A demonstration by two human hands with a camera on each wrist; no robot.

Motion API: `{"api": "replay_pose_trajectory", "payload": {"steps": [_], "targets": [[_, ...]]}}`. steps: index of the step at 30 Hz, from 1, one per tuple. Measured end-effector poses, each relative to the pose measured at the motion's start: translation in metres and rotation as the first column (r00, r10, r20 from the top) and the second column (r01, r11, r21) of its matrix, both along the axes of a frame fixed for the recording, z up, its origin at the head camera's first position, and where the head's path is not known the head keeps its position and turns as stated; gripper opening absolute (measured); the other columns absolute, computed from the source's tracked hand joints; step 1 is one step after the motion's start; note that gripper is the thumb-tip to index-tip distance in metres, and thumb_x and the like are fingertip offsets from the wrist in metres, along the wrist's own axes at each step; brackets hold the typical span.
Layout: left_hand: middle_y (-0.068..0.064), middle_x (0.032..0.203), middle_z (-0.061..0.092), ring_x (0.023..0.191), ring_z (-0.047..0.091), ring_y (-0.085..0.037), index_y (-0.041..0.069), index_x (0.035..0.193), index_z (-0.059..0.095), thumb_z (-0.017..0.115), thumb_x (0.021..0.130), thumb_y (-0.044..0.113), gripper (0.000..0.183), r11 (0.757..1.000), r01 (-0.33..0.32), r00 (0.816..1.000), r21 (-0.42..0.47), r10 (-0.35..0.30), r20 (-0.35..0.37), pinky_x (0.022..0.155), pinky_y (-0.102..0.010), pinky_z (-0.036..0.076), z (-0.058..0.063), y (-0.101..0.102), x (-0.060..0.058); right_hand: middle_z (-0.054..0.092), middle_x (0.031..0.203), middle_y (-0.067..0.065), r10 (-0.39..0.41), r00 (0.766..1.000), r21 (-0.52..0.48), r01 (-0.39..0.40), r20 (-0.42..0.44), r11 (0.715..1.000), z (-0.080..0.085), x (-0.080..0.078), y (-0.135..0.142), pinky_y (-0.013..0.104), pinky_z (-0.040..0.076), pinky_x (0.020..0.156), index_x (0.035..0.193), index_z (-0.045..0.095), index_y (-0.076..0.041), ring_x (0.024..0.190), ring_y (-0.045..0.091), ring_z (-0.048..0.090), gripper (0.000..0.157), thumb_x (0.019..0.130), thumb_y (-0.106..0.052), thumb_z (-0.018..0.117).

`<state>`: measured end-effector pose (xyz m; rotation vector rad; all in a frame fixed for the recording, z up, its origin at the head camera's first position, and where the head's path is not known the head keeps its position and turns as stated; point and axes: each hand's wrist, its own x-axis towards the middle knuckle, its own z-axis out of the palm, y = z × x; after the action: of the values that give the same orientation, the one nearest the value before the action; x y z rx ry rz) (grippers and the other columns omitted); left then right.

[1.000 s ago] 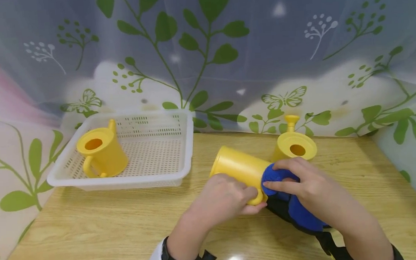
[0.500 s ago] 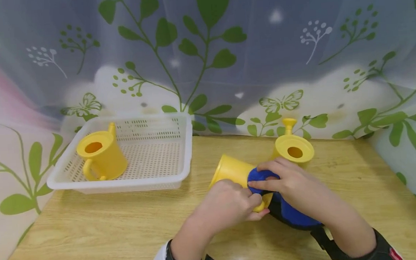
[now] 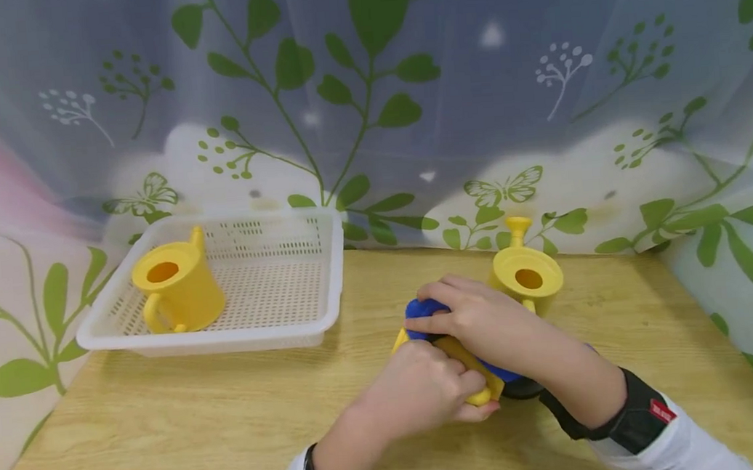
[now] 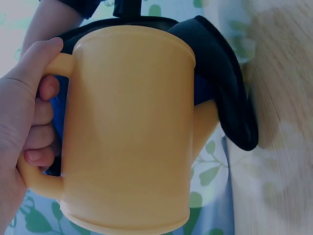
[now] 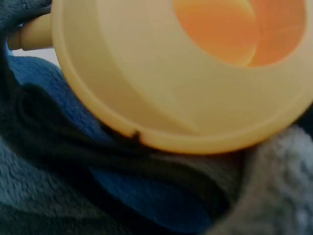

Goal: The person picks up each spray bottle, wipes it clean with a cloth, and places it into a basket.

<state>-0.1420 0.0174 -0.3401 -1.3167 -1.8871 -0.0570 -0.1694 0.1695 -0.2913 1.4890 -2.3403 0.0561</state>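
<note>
My left hand (image 3: 413, 385) grips the handle of a yellow watering can (image 4: 129, 127), which is tipped on its side above the table. Fingers curl through that handle in the left wrist view. A blue fleecy cloth with black edging (image 3: 424, 308) is held by my right hand (image 3: 487, 322) against the can, between thumb and fingers. Part of the cloth hangs over the can's far side in the left wrist view. The right wrist view shows the can's top rim and round opening, with the cloth (image 5: 146, 191) bunched beside it. Both hands hide much of the can in the head view.
At the left stands a white perforated plastic basket (image 3: 200, 340) with a second yellow watering can (image 3: 187, 292) upright in it. A third yellow watering can (image 3: 530, 268) stands on the wooden table (image 3: 186, 423) just behind my right hand. A leaf-patterned curtain (image 3: 368, 119) borders the table.
My right hand has slid the cloth leftward along the watering can, toward its base. The can has turned in my left hand, which keeps hold of the handle.
</note>
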Motion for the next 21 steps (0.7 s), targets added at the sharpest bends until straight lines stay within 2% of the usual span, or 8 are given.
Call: {"api": "replay_pose_trajectory", "payload": {"steps": [6, 13, 18, 19, 21], "targets": [[0.016, 0.045, 0.035, 0.041, 0.031, 0.002, 0.025, 0.054, 0.043, 0.058, 0.081, 0.051, 0.040, 1.000, -0.008, 0.998, 0.006, 0.007, 0.066, 0.040, -0.014, 0.023, -0.002, -0.006, -0.002, 0.054, 0.111, 0.008, 0.023, 0.999, -0.019, -0.023, 0.034, 1.000, -0.005, -0.003, 0.001, 0.034, 0.046, 0.086, 0.114, 0.063, -0.019, 0.100, 0.022, 0.050, 0.041, 0.078, 0.000, 0.065], [0.015, 0.046, 0.036, 0.042, 0.030, 0.002, 0.023, 0.055, 0.044, 0.059, 0.082, 0.050, 0.040, 1.000, 0.010, 0.991, -0.009, -0.009, 0.132, 0.041, -0.016, 0.027, 0.000, -0.010, -0.006, 0.054, 0.111, 0.009, 0.081, 0.997, -0.051, -0.080, 0.007, 0.995, -0.011, -0.004, 0.017, 0.036, 0.048, 0.082, 0.113, 0.064, -0.021, 0.100, 0.023, 0.051, 0.045, 0.075, 0.002, 0.068], [0.015, 0.048, 0.033, 0.042, 0.027, 0.002, 0.024, 0.056, 0.043, 0.055, 0.084, 0.051, 0.041, 1.000, -0.021, 0.997, -0.022, 0.022, 0.070, 0.040, -0.015, 0.023, 0.000, -0.012, -0.006, 0.054, 0.111, 0.007, 0.140, 0.990, -0.087, -0.138, 0.021, 0.987, -0.012, 0.000, 0.031, 0.035, 0.048, 0.080, 0.114, 0.063, -0.022, 0.099, 0.021, 0.050, 0.047, 0.074, 0.002, 0.068], [0.015, 0.049, 0.032, 0.042, 0.026, 0.002, 0.024, 0.057, 0.043, 0.054, 0.084, 0.052, 0.040, 0.999, -0.029, 0.998, -0.026, 0.031, 0.054, 0.040, -0.015, 0.022, 0.000, -0.013, -0.007, 0.054, 0.111, 0.007, 0.146, 0.989, -0.088, -0.143, 0.026, 0.986, -0.012, 0.001, 0.034, 0.035, 0.049, 0.080, 0.113, 0.063, -0.022, 0.099, 0.021, 0.050, 0.045, 0.076, 0.001, 0.066], [0.015, 0.051, 0.030, 0.042, 0.025, 0.002, 0.024, 0.057, 0.042, 0.053, 0.084, 0.052, 0.040, 0.999, -0.034, 0.999, -0.030, 0.035, 0.040, 0.040, -0.015, 0.021, 0.000, -0.014, -0.007, 0.053, 0.112, 0.006, 0.144, 0.989, -0.079, -0.141, 0.032, 0.987, -0.012, 0.005, 0.038, 0.033, 0.049, 0.079, 0.111, 0.064, -0.023, 0.100, 0.020, 0.049, 0.030, 0.088, -0.006, 0.057]]}}
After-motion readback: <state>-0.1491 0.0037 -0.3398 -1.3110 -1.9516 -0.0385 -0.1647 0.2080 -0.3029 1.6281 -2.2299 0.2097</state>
